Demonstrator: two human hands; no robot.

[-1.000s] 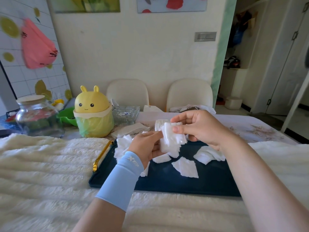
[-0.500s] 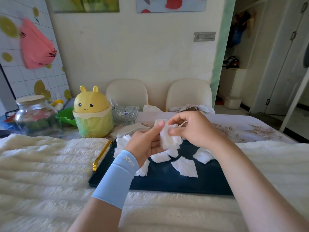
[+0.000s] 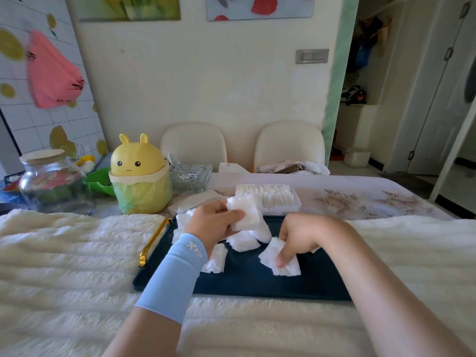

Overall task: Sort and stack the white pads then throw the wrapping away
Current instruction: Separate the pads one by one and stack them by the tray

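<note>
Your left hand (image 3: 215, 224) is raised above the dark tray (image 3: 257, 282), with fingers and thumb curled round a stack of white pads (image 3: 243, 212) — a closed, full grip. Your right hand (image 3: 296, 237) is down on the tray, its bent fingers resting on a loose pad (image 3: 291, 269); whether they pinch it cannot be told. Other white pads (image 3: 243, 243) lie on the tray between your hands. The yellow bin (image 3: 140, 181) stands beyond the tray's far left corner.
</note>
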